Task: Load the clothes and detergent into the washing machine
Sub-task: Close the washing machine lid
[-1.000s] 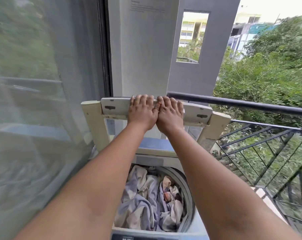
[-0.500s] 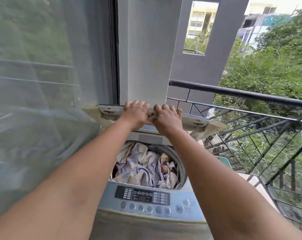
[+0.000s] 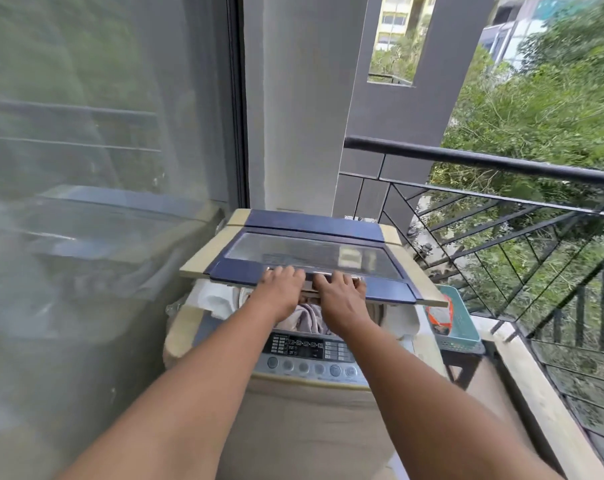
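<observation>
A top-loading washing machine (image 3: pixel 304 403) stands ahead of me, with a grey control panel (image 3: pixel 307 355) facing me. Its blue lid (image 3: pixel 314 251) with a glass window is lowered almost flat, its front edge still a little above the tub. My left hand (image 3: pixel 283 285) and my right hand (image 3: pixel 340 292) sit side by side, gripping the lid's front handle. Pale lilac clothes (image 3: pixel 309 318) show in the narrow gap under the lid, between my wrists. Most of the laundry is hidden by the lid.
A teal plastic basket (image 3: pixel 461 323) with something orange in it sits to the right of the machine. A black balcony railing (image 3: pixel 501 164) runs along the right. A large glass door (image 3: pixel 96 202) fills the left, a grey pillar (image 3: pixel 293 98) stands behind the machine.
The lid has swung down from upright to nearly flat, both hands staying on its front handle. The clothes in the tub are now mostly covered.
</observation>
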Demonstrator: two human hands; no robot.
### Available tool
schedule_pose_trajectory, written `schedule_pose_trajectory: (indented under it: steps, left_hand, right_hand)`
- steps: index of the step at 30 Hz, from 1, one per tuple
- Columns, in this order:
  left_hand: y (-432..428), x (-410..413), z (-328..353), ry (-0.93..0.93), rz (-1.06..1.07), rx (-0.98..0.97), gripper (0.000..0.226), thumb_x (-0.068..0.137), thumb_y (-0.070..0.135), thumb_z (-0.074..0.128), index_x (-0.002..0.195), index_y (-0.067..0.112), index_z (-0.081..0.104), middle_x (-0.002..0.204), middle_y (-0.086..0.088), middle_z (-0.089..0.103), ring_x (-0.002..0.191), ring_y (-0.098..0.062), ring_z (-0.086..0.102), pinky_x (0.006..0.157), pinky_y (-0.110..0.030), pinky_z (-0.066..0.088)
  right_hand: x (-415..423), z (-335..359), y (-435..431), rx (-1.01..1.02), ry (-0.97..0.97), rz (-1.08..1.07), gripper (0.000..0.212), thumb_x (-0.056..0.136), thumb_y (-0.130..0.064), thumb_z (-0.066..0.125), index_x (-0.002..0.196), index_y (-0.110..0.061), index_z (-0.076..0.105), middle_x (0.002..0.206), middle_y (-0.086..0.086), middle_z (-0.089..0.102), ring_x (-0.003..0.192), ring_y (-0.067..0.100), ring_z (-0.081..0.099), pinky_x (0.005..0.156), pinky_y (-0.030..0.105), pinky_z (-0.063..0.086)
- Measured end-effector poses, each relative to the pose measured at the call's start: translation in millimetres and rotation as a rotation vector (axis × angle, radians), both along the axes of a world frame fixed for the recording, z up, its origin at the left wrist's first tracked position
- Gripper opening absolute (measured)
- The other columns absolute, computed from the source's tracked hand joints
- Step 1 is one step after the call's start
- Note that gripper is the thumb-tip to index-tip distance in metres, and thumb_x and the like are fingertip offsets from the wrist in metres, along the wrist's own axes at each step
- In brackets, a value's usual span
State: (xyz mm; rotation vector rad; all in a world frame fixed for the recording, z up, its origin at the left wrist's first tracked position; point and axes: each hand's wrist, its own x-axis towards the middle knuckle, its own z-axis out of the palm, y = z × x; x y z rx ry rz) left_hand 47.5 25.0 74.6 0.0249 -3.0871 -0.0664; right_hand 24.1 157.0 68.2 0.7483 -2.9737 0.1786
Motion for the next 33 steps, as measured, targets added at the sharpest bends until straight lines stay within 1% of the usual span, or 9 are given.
schedule_pose_trajectory:
  steps: [3,6,9,11,13,18,23,29,33]
  left_hand:
    - [-1.1,2.8,-20.2,-0.047,0.003,0.057,0.023,0.094,0.02,0.047,0.115,0.01,0.046,0.123,-0.013,0.049,0.118,-0.031,0.042,0.101,-0.042,0.032]
    - [-4.3,3.9,-37.0,-0.088,-0.016,0.093,0.024,0.094,0.024,0.051,0.112,0.009,0.046,0.122,-0.013,0.048,0.116,-0.03,0.042,0.099,-0.041,0.033]
    - [-6.1,3.4,-49.4,-0.1,0.001,0.137,0.026,0.092,0.025,0.055,0.111,0.009,0.048,0.122,-0.012,0.049,0.117,-0.03,0.043,0.1,-0.041,0.034]
    - [-6.8,3.3,-55.9,-0.119,0.01,0.172,0.027,0.092,0.027,0.056,0.111,0.009,0.049,0.122,-0.012,0.05,0.118,-0.03,0.043,0.101,-0.041,0.034]
    - [-7.5,4.1,-63.9,-0.135,0.014,0.183,0.028,0.092,0.028,0.055,0.112,0.008,0.05,0.123,-0.012,0.051,0.119,-0.03,0.044,0.101,-0.04,0.034]
    - [-7.0,6.6,-75.4,-0.11,0.026,0.216,0.03,0.095,0.03,0.05,0.113,0.006,0.05,0.125,-0.012,0.051,0.119,-0.03,0.044,0.101,-0.04,0.033]
    - [-6.4,6.9,-79.5,-0.115,0.022,0.184,0.034,0.098,0.033,0.039,0.117,0.007,0.05,0.127,-0.011,0.049,0.121,-0.028,0.042,0.104,-0.039,0.03]
    - [-1.7,1.5,-79.7,-0.184,0.051,0.162,0.038,0.098,0.034,0.036,0.124,0.009,0.049,0.133,-0.01,0.048,0.125,-0.028,0.04,0.107,-0.039,0.028]
    - [-0.7,1.9,-82.0,-0.21,0.059,0.167,0.037,0.099,0.032,0.034,0.123,0.009,0.048,0.132,-0.009,0.048,0.124,-0.027,0.039,0.108,-0.039,0.026]
  right_hand:
    - [1.3,-18.8,2.1,0.035,-0.062,0.005,0.037,0.091,-0.011,0.044,0.126,-0.021,0.04,0.118,0.012,0.048,0.118,0.032,0.041,0.109,0.054,0.024]
    - [3.3,-31.3,2.0,0.027,-0.127,-0.01,0.028,0.092,-0.015,0.047,0.119,-0.02,0.043,0.119,0.013,0.048,0.119,0.033,0.041,0.106,0.053,0.025]
    - [6.9,-39.1,1.7,0.004,-0.139,-0.035,0.02,0.091,-0.012,0.045,0.11,-0.018,0.045,0.11,0.011,0.049,0.112,0.032,0.043,0.102,0.049,0.028]
    - [9.6,-43.3,1.6,0.013,-0.16,-0.043,0.018,0.092,-0.01,0.042,0.109,-0.016,0.045,0.11,0.012,0.049,0.111,0.032,0.043,0.102,0.048,0.029]
    - [11.9,-47.6,0.6,0.024,-0.198,-0.056,0.018,0.094,-0.014,0.039,0.11,-0.014,0.046,0.113,0.013,0.048,0.112,0.032,0.043,0.102,0.048,0.028]
    - [11.5,-59.6,-2.2,0.004,-0.217,-0.092,0.025,0.098,-0.034,0.037,0.111,-0.015,0.047,0.114,0.014,0.05,0.111,0.033,0.045,0.099,0.046,0.029]
    - [12.6,-68.2,-4.9,-0.032,-0.204,-0.147,0.024,0.098,-0.031,0.036,0.112,-0.017,0.048,0.116,0.011,0.05,0.115,0.032,0.043,0.101,0.044,0.027]
    - [10.3,-72.8,-7.8,-0.091,-0.231,-0.199,0.025,0.097,-0.032,0.038,0.11,-0.019,0.055,0.115,0.009,0.057,0.114,0.031,0.044,0.104,0.04,0.026]
    - [4.0,-71.3,-8.0,-0.07,-0.287,-0.196,0.03,0.097,-0.036,0.039,0.115,-0.021,0.057,0.118,0.01,0.058,0.117,0.032,0.044,0.106,0.04,0.026]
